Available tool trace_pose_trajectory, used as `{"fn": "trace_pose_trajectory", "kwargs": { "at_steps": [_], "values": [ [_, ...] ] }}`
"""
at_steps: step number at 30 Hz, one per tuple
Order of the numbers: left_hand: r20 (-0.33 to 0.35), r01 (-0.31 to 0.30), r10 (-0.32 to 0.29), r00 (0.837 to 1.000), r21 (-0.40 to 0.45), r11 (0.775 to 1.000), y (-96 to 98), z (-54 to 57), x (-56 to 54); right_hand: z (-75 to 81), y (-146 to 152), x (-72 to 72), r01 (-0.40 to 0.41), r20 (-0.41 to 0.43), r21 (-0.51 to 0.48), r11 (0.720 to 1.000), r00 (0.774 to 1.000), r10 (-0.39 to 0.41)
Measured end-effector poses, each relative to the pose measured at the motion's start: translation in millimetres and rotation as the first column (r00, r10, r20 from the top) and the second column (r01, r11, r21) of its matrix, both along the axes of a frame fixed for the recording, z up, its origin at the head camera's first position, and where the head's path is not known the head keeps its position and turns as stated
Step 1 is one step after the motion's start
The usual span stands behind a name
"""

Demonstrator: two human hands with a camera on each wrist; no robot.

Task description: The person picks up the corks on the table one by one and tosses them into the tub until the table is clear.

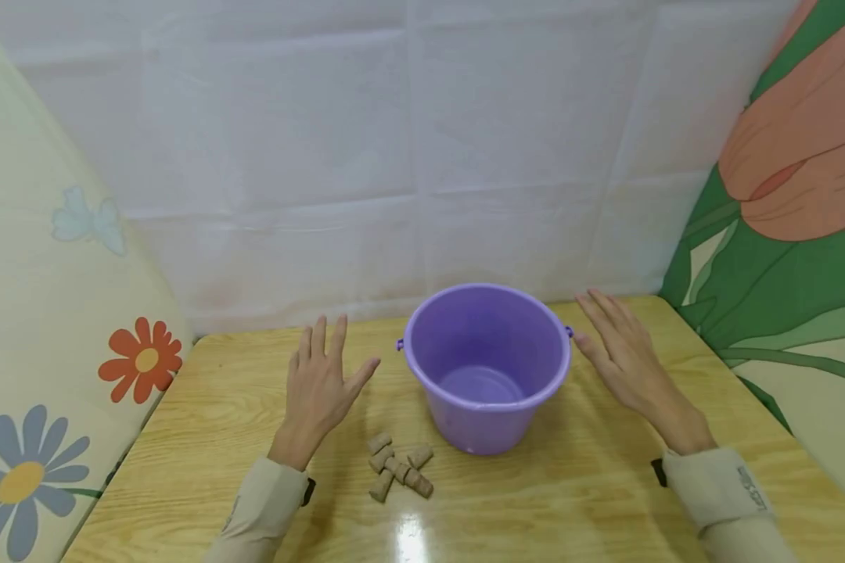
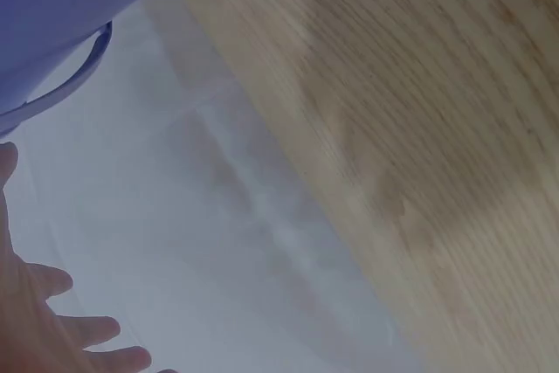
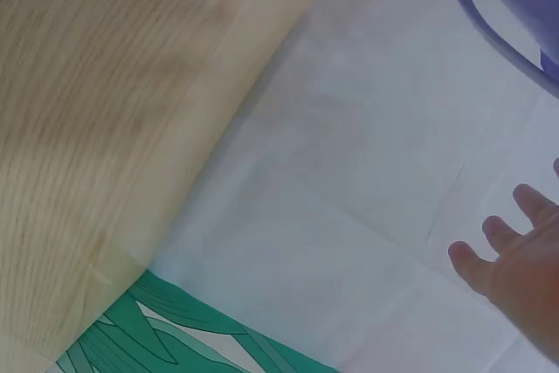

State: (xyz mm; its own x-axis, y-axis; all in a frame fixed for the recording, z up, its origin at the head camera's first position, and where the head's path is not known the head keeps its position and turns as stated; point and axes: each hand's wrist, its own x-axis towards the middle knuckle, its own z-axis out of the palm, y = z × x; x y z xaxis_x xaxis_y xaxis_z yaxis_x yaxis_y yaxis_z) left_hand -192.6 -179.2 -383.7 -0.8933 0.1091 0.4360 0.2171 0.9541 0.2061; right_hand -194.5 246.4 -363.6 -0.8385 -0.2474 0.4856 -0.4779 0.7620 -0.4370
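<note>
A purple plastic bucket (image 1: 482,426) stands upright on the wooden table, and the part of its inside that shows has nothing in it. Its handle (image 2: 74,85) appears at the side in both wrist views. To the left of the bucket my left hand (image 1: 318,389) hovers with straight, spread fingers and holds nothing. On the other side my right hand (image 1: 627,363) is held out with extended fingers, its fingertips close to the bucket's rim. Several small tan cork-like cylinders (image 1: 399,469) lie in a loose cluster in front of the bucket, toward the left hand.
The light wooden table (image 1: 570,500) ends at a creased white sheet (image 1: 289,156) behind the bucket. Flower-printed panels (image 1: 21,274) flank it on the left, with a tulip-printed panel (image 1: 803,180) on the right.
</note>
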Motion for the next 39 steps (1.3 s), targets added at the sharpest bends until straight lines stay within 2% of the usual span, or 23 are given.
{"fn": "trace_pose_trajectory", "kwargs": {
  "at_steps": [10,20,30,39],
  "values": [
    [0.068,0.017,-0.018,0.998,0.024,1.0,2.8,-3.1,8.0,7.5,-10,5.0,-0.079,-0.048,0.013,0.997,0.996,0.08],
    [0.054,0.024,-0.025,0.998,0.021,0.999,4.2,-6.3,13.0,7.1,-20,6.2,-0.154,-0.092,0.023,0.988,0.984,0.155],
    [0.038,0.021,-0.022,0.999,0.022,1.0,4.7,-5.9,17.3,4.2,-25,6.2,-0.186,-0.079,0.032,0.982,0.979,0.188],
    [0.075,0.017,-0.018,0.997,0.021,1.0,5.3,-7.2,21.8,2.3,-28,5.0,-0.214,-0.052,0.012,0.977,0.975,0.215]
  ]
}}
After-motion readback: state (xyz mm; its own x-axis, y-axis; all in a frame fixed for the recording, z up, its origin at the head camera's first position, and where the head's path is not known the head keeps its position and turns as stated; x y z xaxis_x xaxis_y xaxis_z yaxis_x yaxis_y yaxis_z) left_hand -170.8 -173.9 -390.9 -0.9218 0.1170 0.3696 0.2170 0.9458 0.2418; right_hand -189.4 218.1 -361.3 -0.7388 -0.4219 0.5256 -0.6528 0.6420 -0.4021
